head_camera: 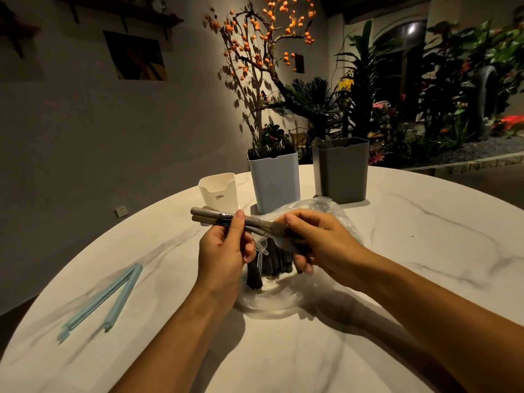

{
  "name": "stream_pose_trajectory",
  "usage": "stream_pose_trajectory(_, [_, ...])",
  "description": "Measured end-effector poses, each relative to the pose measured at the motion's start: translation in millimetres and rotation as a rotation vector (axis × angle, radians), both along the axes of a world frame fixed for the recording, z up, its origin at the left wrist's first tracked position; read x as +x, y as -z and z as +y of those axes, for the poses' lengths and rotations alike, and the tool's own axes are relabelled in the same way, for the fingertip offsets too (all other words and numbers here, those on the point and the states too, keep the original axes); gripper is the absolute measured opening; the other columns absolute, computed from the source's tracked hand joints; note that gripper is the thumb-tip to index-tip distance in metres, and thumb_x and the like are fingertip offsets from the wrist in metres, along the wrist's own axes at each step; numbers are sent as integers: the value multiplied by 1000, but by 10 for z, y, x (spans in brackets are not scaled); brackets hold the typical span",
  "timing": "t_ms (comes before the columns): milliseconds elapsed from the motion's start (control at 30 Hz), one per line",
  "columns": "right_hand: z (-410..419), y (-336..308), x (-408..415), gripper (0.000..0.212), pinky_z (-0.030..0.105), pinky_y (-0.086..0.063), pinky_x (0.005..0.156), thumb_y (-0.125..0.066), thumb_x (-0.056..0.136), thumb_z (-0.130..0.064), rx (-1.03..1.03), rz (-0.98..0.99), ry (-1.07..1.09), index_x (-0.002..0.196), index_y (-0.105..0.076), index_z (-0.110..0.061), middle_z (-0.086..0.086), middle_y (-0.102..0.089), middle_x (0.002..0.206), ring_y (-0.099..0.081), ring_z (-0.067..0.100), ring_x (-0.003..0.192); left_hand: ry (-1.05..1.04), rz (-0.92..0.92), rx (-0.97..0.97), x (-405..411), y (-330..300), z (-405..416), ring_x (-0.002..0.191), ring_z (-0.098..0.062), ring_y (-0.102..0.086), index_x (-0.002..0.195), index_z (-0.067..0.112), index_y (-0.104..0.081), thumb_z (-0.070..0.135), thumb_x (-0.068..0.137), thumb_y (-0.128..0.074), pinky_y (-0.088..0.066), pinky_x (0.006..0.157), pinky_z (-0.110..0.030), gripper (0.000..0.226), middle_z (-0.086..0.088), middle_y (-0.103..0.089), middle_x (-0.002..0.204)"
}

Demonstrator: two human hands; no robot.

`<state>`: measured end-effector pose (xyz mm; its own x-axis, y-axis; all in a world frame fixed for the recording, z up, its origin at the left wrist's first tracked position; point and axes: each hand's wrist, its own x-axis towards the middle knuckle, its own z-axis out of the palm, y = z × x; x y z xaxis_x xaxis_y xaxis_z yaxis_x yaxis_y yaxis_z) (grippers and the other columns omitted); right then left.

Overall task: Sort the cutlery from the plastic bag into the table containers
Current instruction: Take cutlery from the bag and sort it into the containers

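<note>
Left hand [224, 251] grips a small bundle of dark-handled cutlery [224, 218], thumb curled over the top, fingers wrapped beneath. Bundle's long axis runs roughly level, left to right and slightly down to the right, handle butts pointing left past the hand, working ends pointing right toward the right hand [320, 239]. At least two handles visible at the left end, maybe a third behind; exact count hard to make out. Right hand is partly curled, fingers bent around the metal ends of the bundle and the bag mouth; it seems to pinch a piece there, but what kind I cannot tell, blurred and covered by fingers. Both hands are just above the clear plastic bag [283, 296], which lies on the table [397, 251] in front of the person. Inside the bag more dark handles [272, 265] stand bunched, roughly upright, lower ends seen through the plastic, tops hidden by the hands; number unclear. Beyond the bag, three containers: a short white cup [218, 191] at left, a taller pale blue bin [275, 180] in the middle with utensil tips showing at its rim, a grey bin [341, 168] at right, also with a few tips visible. On the near left of the table, one light blue bag clip [99, 304] lies opened in a V, well apart from the bag.
</note>
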<state>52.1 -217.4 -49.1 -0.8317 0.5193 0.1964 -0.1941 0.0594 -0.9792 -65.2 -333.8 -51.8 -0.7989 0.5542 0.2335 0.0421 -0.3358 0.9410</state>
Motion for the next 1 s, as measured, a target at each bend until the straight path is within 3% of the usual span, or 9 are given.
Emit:
stream_pose_trajectory(167, [81,11,25,21,23,-56,68,-63,90,-13,-87,18,70,109,-72,-11,10,-73,97,-70,18,77,-13,-51,4,-24,17,-2,55,-11,-53,96,9,-65,32,97,-54,-49,54,-19,25,-3,-57,65])
stream_pose_trajectory(400, [170,4,51,16,24,-57,67,-70,84,-6,-176,46,176,99,-72,-5,11,-72,90,-71,18,75,134,-166,34,-15,21,-9,61,-14,-56,107,5,-68,21,97,-57,-51,56,-22,22,-9,-61,73])
stream_pose_trajectory(533, [200,-21,63,13,23,-57,65,-72,82,-6,-134,60,241,95,-72,-7,11,-72,92,-72,18,75,-78,-144,-27,-69,30,-5,90,-18,-65,121,14,-59,21,90,-68,-55,77,-30,33,-5,-66,104])
stream_pose_trajectory(600, [207,-20,63,11,23,-57,65,-73,82,-7,-78,47,280,93,-72,-9,10,-72,93,-72,20,78,-239,-24,-90,-115,46,-21,104,-20,-62,125,22,-48,21,88,-72,-53,87,-30,44,-1,-60,120])
stream_pose_trajectory(700, [217,-18,66,11,24,-57,67,-74,81,-9,-27,45,311,91,-72,-12,10,-72,94,-71,23,84,-442,514,-226,-158,126,-45,109,-14,-54,121,29,-47,24,88,-72,-50,88,-24,41,6,-55,124])
stream_pose_trajectory(733, [216,-31,74,11,23,-57,67,-74,81,-9,-29,58,321,92,-72,-12,10,-72,93,-71,22,83,-475,704,-281,-156,160,-40,111,-13,-51,120,29,-51,32,90,-69,-50,90,-26,35,7,-55,122])
stream_pose_trajectory(800, [231,-68,97,10,21,-56,64,-73,83,-8,-38,110,348,92,-71,-10,7,-72,89,-71,17,76,-484,916,-426,-111,195,-35,114,-14,-46,120,28,-57,51,88,-60,-49,94,-33,40,7,-56,120])
stream_pose_trajectory(900, [233,-132,134,15,20,-54,62,-72,83,-7,-49,189,354,97,-70,-9,5,-73,83,-71,15,73,-433,1008,-532,-44,190,-40,111,-15,-47,120,29,-55,60,88,-49,-49,96,-37,45,5,-58,117])
stream_pose_trajectory(1000, [192,-181,123,27,22,-55,65,-72,84,-9,-34,253,355,109,-65,-9,5,-73,82,-72,18,80,-176,947,-557,33,233,-26,104,-10,-55,114,42,-47,55,95,-43,-54,91,-38,23,16,-59,108])
